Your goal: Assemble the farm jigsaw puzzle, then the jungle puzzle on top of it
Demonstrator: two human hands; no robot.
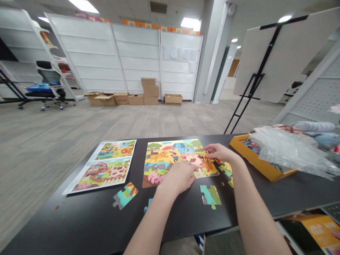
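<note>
- Flat rectangular jigsaw puzzle of printed card (156, 164): we find it mid-table, on the smooth matte black tabletop (87, 219).
- Puzzle look: bright cartoon print, yellow ground, green trees, blue elephant, grey hippo in teal water, pink spotted animal lower left. Seams fine, lower middle hidden from us by a hand.
- Left hand (182, 175): palm down on the puzzle, fingers loosely extended, nothing gripped that we can see.
- Right hand (220, 152): fingers bent at the puzzle's right edge; we cannot tell if they pinch a piece or only press.
- Loose knobbed pieces, all flat card: teal-and-green piece (211, 196) below the puzzle's right part; teal-and-orange piece with grey knob (125, 195) lower left; small blue piece (148, 204) partly behind the left forearm; green-and-yellow pieces (225, 169) by the right wrist.
- Thin white paper sheet (103, 166), left of the puzzle: two colour pictures, lion in the upper, red barn, cow and white fence in the lower.
- Shallow open yellow box (255, 159), right: colourful printed contents, too covered for us to name.
- Crinkled clear plastic bag (292, 150): lies over the box.
- Soft pale rolled fabric (313, 126) behind the bag.
- Brown cardboard boxes (136, 100), some open, on the grey carpet (127, 120); we can't see inside.
</note>
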